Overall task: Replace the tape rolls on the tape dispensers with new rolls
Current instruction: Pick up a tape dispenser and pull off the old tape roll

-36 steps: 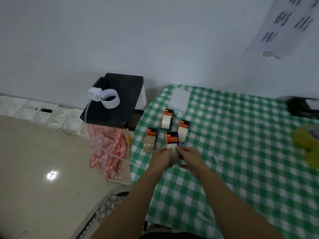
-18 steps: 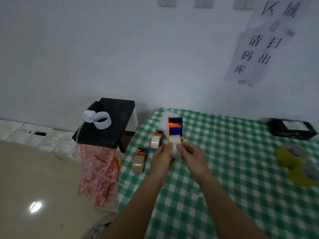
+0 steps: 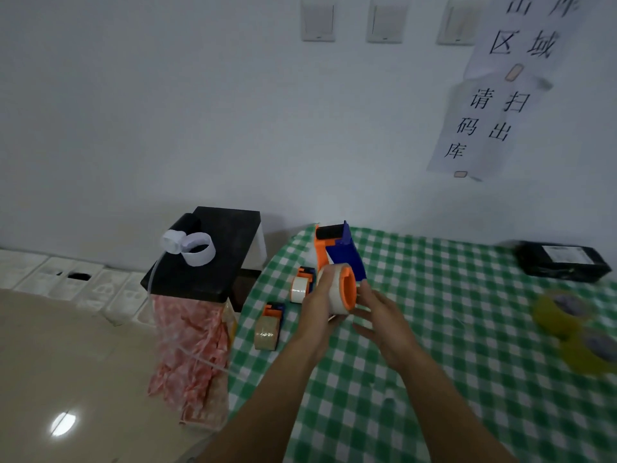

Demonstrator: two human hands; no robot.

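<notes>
A white wall (image 3: pixel 167 111) is spread across 12 o'clock, with paper notices (image 3: pixel 484 121) fixed at 2. A glossy beige floor (image 3: pixel 66 362) is seen at 8, a green-checked table (image 3: pixel 467 362) at 4.

Black characters on paper sign (image 3: pixel 494 105): "区域", "请扫码出库"

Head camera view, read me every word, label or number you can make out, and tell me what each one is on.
"区域" on the upper paper sheet; the row above it is cut by the frame edge, likely "出库".
"请扫码出库" on the lower paper sheet, spread over three rows.
White label on the black box: too blurred to read.
Nothing else is readable.
</notes>
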